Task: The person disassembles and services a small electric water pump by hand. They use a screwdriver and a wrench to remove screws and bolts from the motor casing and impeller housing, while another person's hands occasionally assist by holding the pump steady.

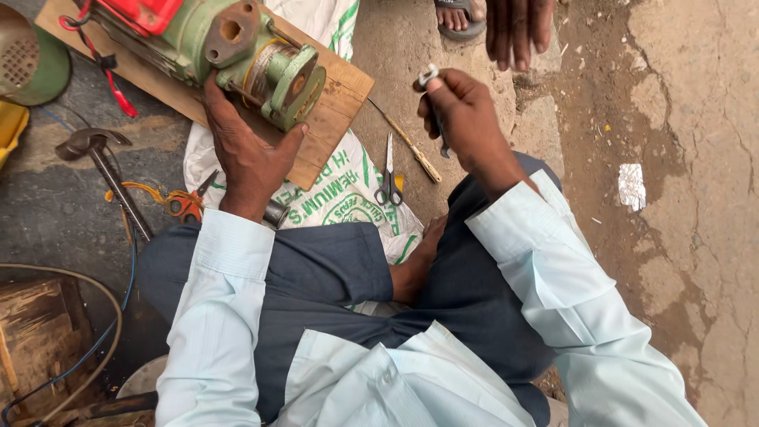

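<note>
Head view: left hand (249, 154) is laid on the green pump motor (253, 59), fingers spread over its lower edge, steadying it on the wooden board (340, 103) over a white sack (340, 198). Right hand (466, 119) is raised beside the board, fingers pinched on a small metal tool (429, 77), shaft hanging below the fist. Scissors (389, 178), hammer (99, 154) and pliers (183, 203) lie on the floor. Judgement: motor is best kept pinned flat, tool brought in square to the flange (296, 83).
</note>
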